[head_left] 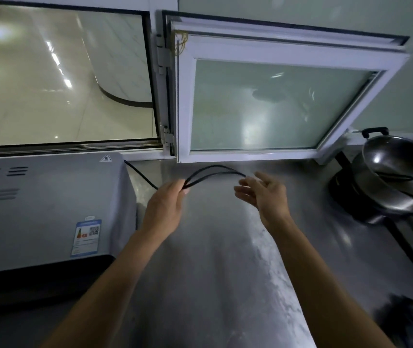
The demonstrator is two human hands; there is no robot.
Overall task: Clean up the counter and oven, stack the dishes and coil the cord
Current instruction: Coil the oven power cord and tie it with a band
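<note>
The left hand (166, 205) holds the black cord (215, 170) above the steel worktop (213, 259). The grip is a pinch: fingers and thumb are pressed together on two strands where they meet at the fingertips. From that point the two strands arch to the right as a narrow loop. The far end of the loop reaches the fingertips of the right hand (267, 194). Motion blur at that point prevents telling whether the right fingers touch the cord. The right hand's fingers are spread and relaxed, palm turned toward the left.

A single strand runs from the left hand back and left to the rear corner of the oven (50, 209), where it passes out of sight behind the casing. The plug is not visible. The oven stands on the worktop at the left. Its left side is cut off by the frame edge, and its front face is in deep shadow.

At the right edge, stacked metal pans (396, 177) are partly cut off. A dark item at the lower right corner is too blurred to identify. An open window sash (285, 106) hangs over the rear of the worktop.
</note>
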